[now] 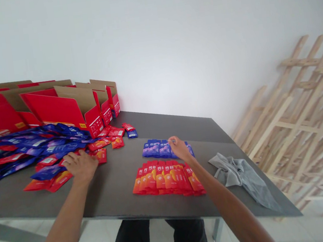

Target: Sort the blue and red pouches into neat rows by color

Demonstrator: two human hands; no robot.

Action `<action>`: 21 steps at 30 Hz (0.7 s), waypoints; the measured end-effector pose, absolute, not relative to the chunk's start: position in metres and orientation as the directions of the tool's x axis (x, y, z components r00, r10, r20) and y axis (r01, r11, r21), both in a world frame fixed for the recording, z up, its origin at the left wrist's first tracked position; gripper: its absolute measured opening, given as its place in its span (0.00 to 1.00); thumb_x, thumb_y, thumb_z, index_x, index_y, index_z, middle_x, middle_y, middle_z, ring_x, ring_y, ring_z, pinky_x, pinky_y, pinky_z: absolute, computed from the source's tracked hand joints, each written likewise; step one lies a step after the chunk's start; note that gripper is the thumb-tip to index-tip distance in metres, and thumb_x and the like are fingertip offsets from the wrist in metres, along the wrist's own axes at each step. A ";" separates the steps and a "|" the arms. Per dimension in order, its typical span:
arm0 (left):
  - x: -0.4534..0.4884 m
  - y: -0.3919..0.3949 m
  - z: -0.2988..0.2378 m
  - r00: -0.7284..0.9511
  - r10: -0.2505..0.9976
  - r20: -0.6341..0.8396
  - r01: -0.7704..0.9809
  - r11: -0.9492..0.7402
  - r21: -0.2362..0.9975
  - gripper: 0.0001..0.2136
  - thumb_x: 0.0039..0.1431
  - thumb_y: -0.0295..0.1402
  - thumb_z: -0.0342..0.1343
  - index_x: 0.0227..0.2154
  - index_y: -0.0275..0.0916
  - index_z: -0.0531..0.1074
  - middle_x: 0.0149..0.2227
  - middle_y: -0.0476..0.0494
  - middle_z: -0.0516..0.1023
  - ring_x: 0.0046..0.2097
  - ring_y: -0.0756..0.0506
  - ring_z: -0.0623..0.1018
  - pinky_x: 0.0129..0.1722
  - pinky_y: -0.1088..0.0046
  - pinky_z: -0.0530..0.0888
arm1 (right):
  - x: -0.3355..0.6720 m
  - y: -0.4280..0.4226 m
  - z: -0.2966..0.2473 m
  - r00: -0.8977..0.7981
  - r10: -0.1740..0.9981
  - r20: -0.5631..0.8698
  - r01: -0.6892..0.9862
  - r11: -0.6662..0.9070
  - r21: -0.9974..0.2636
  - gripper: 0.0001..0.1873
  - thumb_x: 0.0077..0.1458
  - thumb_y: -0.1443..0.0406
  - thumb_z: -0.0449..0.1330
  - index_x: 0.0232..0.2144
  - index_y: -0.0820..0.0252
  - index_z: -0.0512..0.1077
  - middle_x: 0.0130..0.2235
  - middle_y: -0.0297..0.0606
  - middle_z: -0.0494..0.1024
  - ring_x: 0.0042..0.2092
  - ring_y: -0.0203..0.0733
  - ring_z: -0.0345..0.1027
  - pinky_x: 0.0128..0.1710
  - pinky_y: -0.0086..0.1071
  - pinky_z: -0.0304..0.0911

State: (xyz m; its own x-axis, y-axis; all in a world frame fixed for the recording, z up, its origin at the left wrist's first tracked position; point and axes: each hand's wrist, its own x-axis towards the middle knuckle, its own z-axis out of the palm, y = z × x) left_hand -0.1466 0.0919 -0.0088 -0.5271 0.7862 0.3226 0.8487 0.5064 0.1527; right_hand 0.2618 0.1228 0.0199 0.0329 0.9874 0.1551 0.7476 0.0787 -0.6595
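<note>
My left hand (pixel 81 165) lies with fingers spread on the near right part of a loose pile of red and blue sachets (pixel 47 150). It touches sachets but does not visibly grip one. Over a row of overlapping blue sachets (pixel 153 148) is my right hand (pixel 179 148), its fingers curled together. Whatever those fingers hold, if anything, is hidden. Nearer to me, red-orange sachets (pixel 167 178) lie fanned in an overlapping row, printed side up.
Open red cartons (pixel 56 106) stand along the table's back left, behind the pile. A few loose sachets (pixel 117 142) lie near them. A grey cloth (pixel 238 174) rests at the table's right. Wooden frames (pixel 295 132) lean against the wall beyond the right edge.
</note>
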 end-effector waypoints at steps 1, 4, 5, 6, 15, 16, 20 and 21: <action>-0.155 0.089 -0.009 -0.540 0.767 0.347 0.838 0.529 0.134 0.28 0.66 0.42 0.48 0.56 0.19 0.69 0.64 0.14 0.66 0.66 0.17 0.62 0.57 0.41 0.65 | 0.263 0.123 0.019 0.033 0.986 0.164 0.738 0.087 -0.669 0.17 0.70 0.55 0.51 0.49 0.55 0.74 0.35 0.36 0.81 0.38 0.43 0.76 0.40 0.31 0.64; -0.177 0.083 -0.006 -0.551 0.768 0.327 0.830 0.544 0.120 0.29 0.64 0.43 0.51 0.58 0.21 0.66 0.64 0.13 0.65 0.64 0.20 0.65 0.56 0.46 0.67 | 0.267 0.122 0.019 0.038 0.979 0.198 0.711 0.112 -0.694 0.16 0.70 0.56 0.51 0.47 0.54 0.75 0.37 0.35 0.81 0.38 0.41 0.76 0.41 0.30 0.64; -0.183 0.081 -0.004 -0.553 0.780 0.292 0.831 0.542 0.126 0.29 0.63 0.43 0.52 0.58 0.21 0.65 0.63 0.11 0.65 0.63 0.21 0.67 0.55 0.49 0.68 | 0.267 0.122 0.018 0.038 0.977 0.208 0.702 0.122 -0.702 0.16 0.70 0.56 0.51 0.47 0.54 0.75 0.37 0.35 0.81 0.38 0.41 0.76 0.41 0.30 0.64; -0.187 0.080 -0.002 -0.555 0.792 0.254 0.831 0.540 0.134 0.30 0.63 0.42 0.53 0.59 0.20 0.64 0.63 0.10 0.64 0.62 0.22 0.68 0.53 0.52 0.69 | 0.267 0.122 0.018 0.037 0.976 0.217 0.693 0.131 -0.709 0.16 0.70 0.56 0.51 0.46 0.55 0.75 0.36 0.35 0.81 0.38 0.41 0.76 0.41 0.30 0.64; -0.175 0.079 0.002 -0.625 0.769 0.131 0.779 0.604 0.171 0.40 0.59 0.50 0.58 0.61 0.20 0.54 0.63 0.04 0.62 0.67 0.17 0.63 0.60 0.49 0.64 | 0.261 0.113 0.013 -0.004 0.971 0.237 0.618 0.189 -0.763 0.19 0.68 0.53 0.51 0.44 0.57 0.75 0.30 0.33 0.78 0.32 0.42 0.73 0.35 0.31 0.62; -0.174 0.079 0.002 -0.617 0.776 0.133 0.785 0.596 0.170 0.41 0.60 0.51 0.58 0.62 0.21 0.52 0.64 0.05 0.62 0.67 0.17 0.63 0.60 0.49 0.64 | 0.262 0.112 0.013 -0.003 0.972 0.236 0.608 0.189 -0.771 0.19 0.68 0.52 0.51 0.44 0.57 0.75 0.30 0.33 0.78 0.32 0.41 0.73 0.35 0.31 0.62; -0.176 0.081 0.008 -0.578 0.815 0.049 0.806 0.559 0.195 0.42 0.61 0.48 0.58 0.64 0.19 0.47 0.62 0.05 0.65 0.65 0.19 0.68 0.58 0.51 0.67 | 0.269 0.110 0.014 0.026 0.979 0.203 0.544 0.157 -0.824 0.18 0.66 0.52 0.52 0.42 0.57 0.75 0.27 0.31 0.76 0.31 0.40 0.72 0.35 0.31 0.63; -0.178 0.082 0.010 -0.561 0.826 0.050 0.813 0.539 0.218 0.43 0.60 0.48 0.58 0.63 0.17 0.48 0.61 0.04 0.66 0.64 0.18 0.69 0.57 0.49 0.68 | 0.271 0.110 0.014 0.036 0.981 0.192 0.528 0.144 -0.837 0.18 0.65 0.52 0.52 0.41 0.57 0.75 0.27 0.30 0.75 0.30 0.40 0.71 0.34 0.31 0.63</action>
